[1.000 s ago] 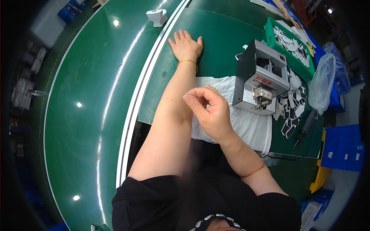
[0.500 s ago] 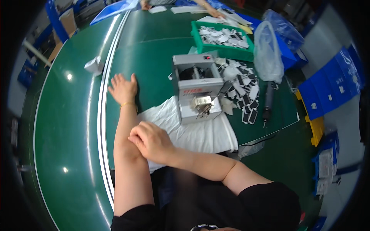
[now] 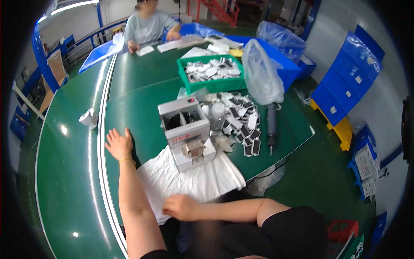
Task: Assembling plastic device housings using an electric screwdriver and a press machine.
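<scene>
My left hand [image 3: 120, 144] lies flat on the green tabletop, fingers spread, beside the white strips along the table. Close to my body, my right hand [image 3: 183, 207] is curled shut over the near edge of a white cloth [image 3: 202, 183], and nothing shows in it. On the cloth's far part stands a small grey machine [image 3: 185, 131] with an open top bin and a metal piece at its front. To the machine's right lies a heap of small white and black flat pieces [image 3: 243, 118]. An electric screwdriver [image 3: 271, 127] rests right of that heap.
Behind the machine is a green bin [image 3: 211, 88] full of similar pieces, with a clear plastic bag [image 3: 262, 73] beside it. A white object [image 3: 89, 118] sits left of the strips. Across the table, a co-worker [image 3: 148, 28] handles white flat pieces. Blue bins [image 3: 345, 82] stand at right.
My right hand has come off my left forearm and moved down to the cloth's near edge. My left hand stays on the table. The view has tilted up, showing more of the co-worker.
</scene>
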A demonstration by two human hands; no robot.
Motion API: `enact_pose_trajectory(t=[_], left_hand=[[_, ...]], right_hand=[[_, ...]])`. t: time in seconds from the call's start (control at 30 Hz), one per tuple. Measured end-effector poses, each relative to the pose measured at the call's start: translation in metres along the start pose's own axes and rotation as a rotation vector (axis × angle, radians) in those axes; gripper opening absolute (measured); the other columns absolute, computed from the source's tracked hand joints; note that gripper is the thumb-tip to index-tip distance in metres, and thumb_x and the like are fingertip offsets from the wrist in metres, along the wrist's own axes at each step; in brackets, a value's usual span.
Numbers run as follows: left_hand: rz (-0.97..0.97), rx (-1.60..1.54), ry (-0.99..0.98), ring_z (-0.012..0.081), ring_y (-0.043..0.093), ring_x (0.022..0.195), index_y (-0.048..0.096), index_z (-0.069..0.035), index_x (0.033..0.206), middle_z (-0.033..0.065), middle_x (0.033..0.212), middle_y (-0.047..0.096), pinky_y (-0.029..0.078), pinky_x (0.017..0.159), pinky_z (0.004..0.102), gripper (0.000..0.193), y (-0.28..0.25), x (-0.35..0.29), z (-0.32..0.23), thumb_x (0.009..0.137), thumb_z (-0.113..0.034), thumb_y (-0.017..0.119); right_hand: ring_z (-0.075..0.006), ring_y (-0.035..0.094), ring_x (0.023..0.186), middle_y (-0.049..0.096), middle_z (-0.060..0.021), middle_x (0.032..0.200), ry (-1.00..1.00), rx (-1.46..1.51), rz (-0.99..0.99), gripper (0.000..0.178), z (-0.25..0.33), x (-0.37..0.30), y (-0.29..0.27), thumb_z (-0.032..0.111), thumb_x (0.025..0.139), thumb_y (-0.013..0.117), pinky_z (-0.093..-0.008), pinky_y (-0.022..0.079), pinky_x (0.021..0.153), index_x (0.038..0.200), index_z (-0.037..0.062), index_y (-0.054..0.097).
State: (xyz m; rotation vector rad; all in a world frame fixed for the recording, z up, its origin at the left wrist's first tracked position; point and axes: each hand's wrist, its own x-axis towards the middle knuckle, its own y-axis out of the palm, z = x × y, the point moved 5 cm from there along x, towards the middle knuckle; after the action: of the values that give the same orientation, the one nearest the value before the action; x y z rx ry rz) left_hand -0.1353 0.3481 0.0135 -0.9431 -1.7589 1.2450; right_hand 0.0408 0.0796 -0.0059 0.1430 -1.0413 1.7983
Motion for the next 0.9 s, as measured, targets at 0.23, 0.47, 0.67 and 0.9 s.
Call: enact_pose_trajectory(t=[0.23,0.47,0.67,0.9], left_hand=[[-0.009,0.057,0.004,0.0234,0.027,0.151,0.04,-0.01,0.152,0.0064,0.161,0.035,0.017,0.123,0.0483,0.074,0.007,0.001,0.004,0.097,-0.059,0.04],[-0.001,0.052,-0.011,0.0232,0.027,0.151,0.04,-0.01,0.152,0.0064,0.161,0.035,0.017,0.123,0.0476,0.074,0.003,-0.004,-0.001,0.097,-0.059,0.04],[-0.026,0.023,-0.012,0.0245,0.031,0.148,0.043,-0.009,0.15,0.0072,0.159,0.038,0.022,0.12,0.0495,0.074,0.012,0.006,0.015,0.095,-0.059,0.044],[-0.141,-0.742,0.079,0.0358,0.055,0.128,0.061,-0.001,0.131,0.021,0.13,0.064,0.042,0.107,0.0408,0.062,-0.006,-0.001,0.04,0.093,-0.049,0.06]], right_hand=[[-0.0293,0.061,0.08,0.06,-0.0103,0.082,-0.06,0.004,0.001,0.017,0.011,-0.002,-0.001,0.018,0.084,0.071,-0.04,0.05,0.072,0.085,0.0033,0.062],[-0.0293,0.061,0.08,0.06,-0.0109,0.082,-0.084,0.018,-0.009,0.018,0.012,-0.004,-0.006,0.017,0.084,0.071,-0.0397,0.05,0.072,0.084,0.0027,0.061],[-0.0291,0.062,0.08,0.059,-0.0108,0.08,-0.121,-0.052,0.014,0.016,0.014,-0.001,0.0,0.016,0.085,0.07,-0.0395,0.051,0.071,0.083,0.0039,0.06],[-0.0285,0.061,0.076,0.059,-0.0092,0.078,-0.138,-0.026,-0.005,0.012,0.016,0.004,-0.005,0.016,0.086,0.07,-0.0393,0.05,0.067,0.084,0.0062,0.062]])
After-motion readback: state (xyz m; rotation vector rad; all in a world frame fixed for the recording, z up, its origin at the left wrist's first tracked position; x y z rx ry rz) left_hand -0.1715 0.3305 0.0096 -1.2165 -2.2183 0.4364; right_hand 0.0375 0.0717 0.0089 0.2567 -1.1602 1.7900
